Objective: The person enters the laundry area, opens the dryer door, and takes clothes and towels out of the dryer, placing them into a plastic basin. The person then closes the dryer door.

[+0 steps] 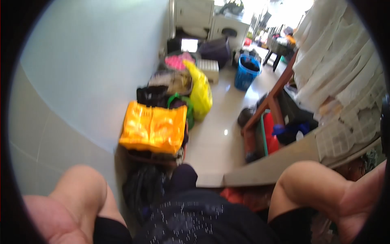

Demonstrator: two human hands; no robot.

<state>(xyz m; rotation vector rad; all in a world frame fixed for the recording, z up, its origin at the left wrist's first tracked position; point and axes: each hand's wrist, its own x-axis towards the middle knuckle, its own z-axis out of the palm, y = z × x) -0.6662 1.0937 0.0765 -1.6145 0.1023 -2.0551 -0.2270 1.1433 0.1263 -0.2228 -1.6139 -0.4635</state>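
Observation:
Both my arms are bent, with the elbows forward and the forearms folded back toward the camera. At the lower left edge, part of my left hand shows near the wrist, but its fingers are out of frame. On the lower right, part of my right hand shows at the image border, its fingers also cut off. I see no object in either hand. Below lies my dark shirt with a pale dotted pattern. Ahead of my body, an orange plastic bag rests on a pile by the wall.
A yellow bag, a pink cloth and dark bags line the wall. A blue bucket stands on the tiled floor. On the right are a wooden frame and a white curtain. White cabinets stand behind.

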